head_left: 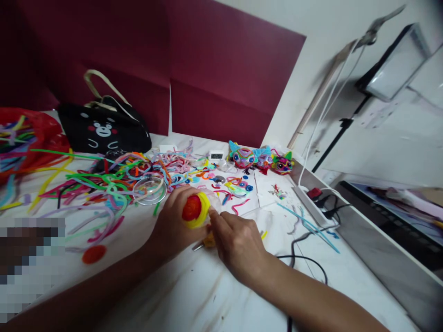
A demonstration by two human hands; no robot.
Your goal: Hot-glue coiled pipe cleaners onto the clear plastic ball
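Note:
My left hand [176, 216] is wrapped round a rounded, partly see-through piece with a coil of red pipe cleaner [191, 208] in the middle and a ring of yellow pipe cleaner [205, 210] around it. My right hand [237, 240] is closed, with its thumb and fingertips pinched at the ring's right edge. Its fingers hide whatever lies between them. Under the hands, a yellow-orange thing [209, 240] with a metal tip is partly covered, and its kind cannot be made out.
Loose pipe cleaners [114, 180] and a clear round dish [150, 190] lie to the left. Several decorated animal heads [244, 157] sit at the back beside a small digital clock [216, 155]. A power strip [316, 205], black cables [292, 249] and blue pipe cleaners [311, 227] are at right.

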